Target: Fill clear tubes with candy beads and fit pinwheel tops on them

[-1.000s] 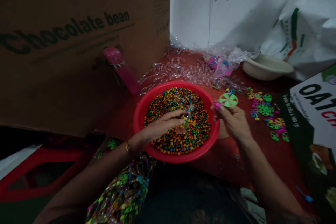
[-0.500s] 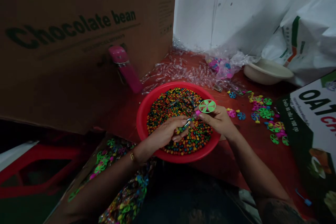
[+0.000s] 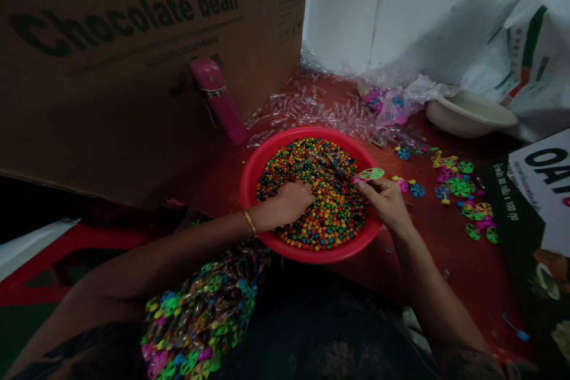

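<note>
- Our left hand (image 3: 296,200) is down in the red bowl (image 3: 248,190), its grip curled narrow against the small coloured candies (image 3: 329,219); we cannot tell whether anything is held inside it.
- Our right hand (image 3: 392,202) is by the bowl's right rim, its grip closed on a green pinwheel top (image 3: 371,174) with a pink base, the wheel lying nearly flat above the fingers.
- The bowl sits at the near edge of the red worktop (image 3: 458,267), and a few clear tubes (image 3: 336,169) lie on the candies in its far part (their contents are too dim for us to make out).
- Towards the far edge we have a spread of clear empty-looking tubes (image 3: 307,108), with a thin plastic bag (image 3: 389,104) of coloured pieces just to their right.
- A pale basin (image 3: 469,119) is near the far right corner, in front of a white sack (image 3: 525,65).
- Loose pinwheel tops (image 3: 458,187) in green, pink, yellow and blue lie towards the right edge, beside the oat box (image 3: 525,214).
- At the left stands our big "Chocolate bean" carton (image 3: 133,101), a pink bottle (image 3: 227,113) in front of it.
- Below the near edge, left of our lap, is a heap of tubes with colourful tops (image 3: 200,309).
</note>
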`<state>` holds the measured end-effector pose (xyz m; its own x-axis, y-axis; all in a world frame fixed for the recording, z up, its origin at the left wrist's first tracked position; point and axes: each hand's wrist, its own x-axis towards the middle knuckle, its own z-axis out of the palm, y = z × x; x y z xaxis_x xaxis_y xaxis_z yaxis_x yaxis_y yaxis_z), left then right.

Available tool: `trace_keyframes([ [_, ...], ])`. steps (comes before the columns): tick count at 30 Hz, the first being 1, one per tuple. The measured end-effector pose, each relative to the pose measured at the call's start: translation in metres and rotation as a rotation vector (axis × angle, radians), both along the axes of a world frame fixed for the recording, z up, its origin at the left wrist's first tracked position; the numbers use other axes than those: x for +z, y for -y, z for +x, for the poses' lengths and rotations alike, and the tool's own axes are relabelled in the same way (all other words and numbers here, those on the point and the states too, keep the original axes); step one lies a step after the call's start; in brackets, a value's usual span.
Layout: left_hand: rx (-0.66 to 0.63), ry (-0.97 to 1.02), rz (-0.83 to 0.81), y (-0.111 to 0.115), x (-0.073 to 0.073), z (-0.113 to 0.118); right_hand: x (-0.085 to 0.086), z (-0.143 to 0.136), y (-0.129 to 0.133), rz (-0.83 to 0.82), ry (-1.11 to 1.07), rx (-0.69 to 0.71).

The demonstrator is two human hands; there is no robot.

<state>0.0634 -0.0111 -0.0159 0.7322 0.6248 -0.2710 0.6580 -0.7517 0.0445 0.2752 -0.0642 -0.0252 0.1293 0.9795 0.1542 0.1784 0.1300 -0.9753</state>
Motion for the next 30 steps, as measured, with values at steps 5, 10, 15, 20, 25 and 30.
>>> trace_keyframes([
  [5,0.21,0.552,-0.564,-0.024,0.0,-0.004,0.001,0.001,0.002,0.006,-0.022,0.044],
  [10,0.425,0.931,-1.005,-0.021,0.009,-0.02,0.007,-0.007,-0.002,-0.022,-0.076,0.044],
  [15,0.341,1.004,-1.02,-0.002,0.014,-0.012,0.021,-0.027,-0.015,0.084,-0.1,0.136],
  [20,0.363,1.061,-1.043,0.01,0.016,-0.008,0.032,-0.024,-0.024,0.169,-0.011,0.336],
  [25,0.378,1.031,-0.917,0.015,0.012,-0.01,0.038,-0.009,-0.023,0.258,0.125,0.435],
  [30,0.254,0.984,-0.471,0.02,0.018,-0.005,0.032,-0.01,-0.016,0.3,0.213,0.384],
])
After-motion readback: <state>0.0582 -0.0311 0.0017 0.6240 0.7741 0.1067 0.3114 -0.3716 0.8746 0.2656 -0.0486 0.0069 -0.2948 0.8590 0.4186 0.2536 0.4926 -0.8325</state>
